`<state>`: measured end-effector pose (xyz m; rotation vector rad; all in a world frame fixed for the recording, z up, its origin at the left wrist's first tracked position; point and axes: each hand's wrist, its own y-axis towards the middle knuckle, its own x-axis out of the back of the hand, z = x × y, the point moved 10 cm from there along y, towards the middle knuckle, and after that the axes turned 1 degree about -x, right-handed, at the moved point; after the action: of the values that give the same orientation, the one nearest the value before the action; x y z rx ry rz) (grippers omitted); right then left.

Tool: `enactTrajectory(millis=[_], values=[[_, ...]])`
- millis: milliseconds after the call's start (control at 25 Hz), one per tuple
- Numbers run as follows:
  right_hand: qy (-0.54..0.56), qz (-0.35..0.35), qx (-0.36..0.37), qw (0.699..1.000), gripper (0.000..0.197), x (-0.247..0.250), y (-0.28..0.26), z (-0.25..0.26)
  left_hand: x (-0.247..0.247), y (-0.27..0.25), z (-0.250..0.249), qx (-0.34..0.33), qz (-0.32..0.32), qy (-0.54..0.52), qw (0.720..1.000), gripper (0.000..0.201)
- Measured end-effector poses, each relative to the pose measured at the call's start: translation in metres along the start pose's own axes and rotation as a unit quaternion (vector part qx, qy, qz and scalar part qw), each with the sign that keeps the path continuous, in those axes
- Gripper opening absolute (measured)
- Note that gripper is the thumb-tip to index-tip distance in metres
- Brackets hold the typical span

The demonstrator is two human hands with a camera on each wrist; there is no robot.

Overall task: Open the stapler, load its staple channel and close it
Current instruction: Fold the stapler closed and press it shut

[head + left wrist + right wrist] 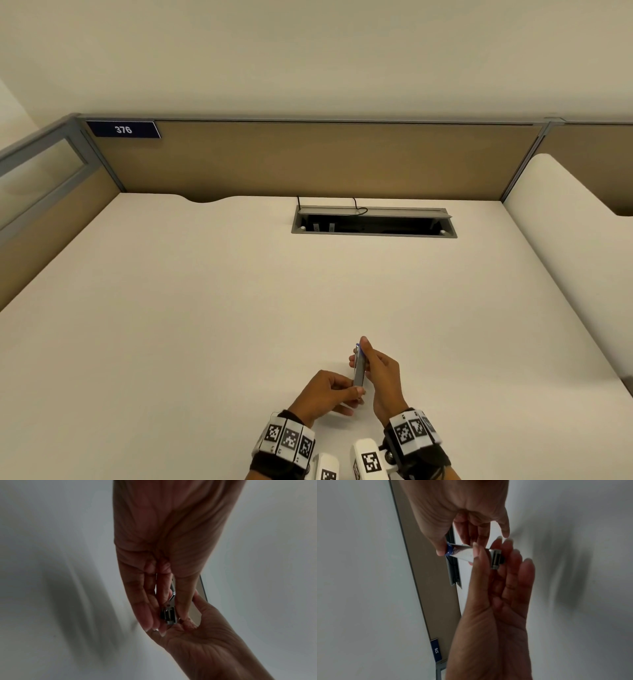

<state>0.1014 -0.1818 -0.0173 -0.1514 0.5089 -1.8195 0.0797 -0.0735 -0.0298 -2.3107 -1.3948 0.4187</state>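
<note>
A slim metal stapler with a blue tip is held in the air just above the white desk, its blue end pointing away from me. My left hand pinches its near hinge end between thumb and fingers. My right hand grips the far end, thumb on the blue tip. The left wrist view shows the stapler's hinge end between the left hand's fingers, with the right hand below. In the right wrist view the stapler spans from the right hand to the left hand. No staples are in sight.
An open grey cable hatch with black cords sits in the desk's far middle. A tan partition with a blue "376" label closes off the back. A second white desk adjoins on the right.
</note>
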Motion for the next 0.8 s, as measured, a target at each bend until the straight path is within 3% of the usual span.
enactTrajectory(millis=[800], values=[[0.024,-0.057,-0.008,0.998,0.032,0.012,0.002,-0.01,-0.009,0.003,0.001,0.023,0.009,-0.026,0.999,0.031]])
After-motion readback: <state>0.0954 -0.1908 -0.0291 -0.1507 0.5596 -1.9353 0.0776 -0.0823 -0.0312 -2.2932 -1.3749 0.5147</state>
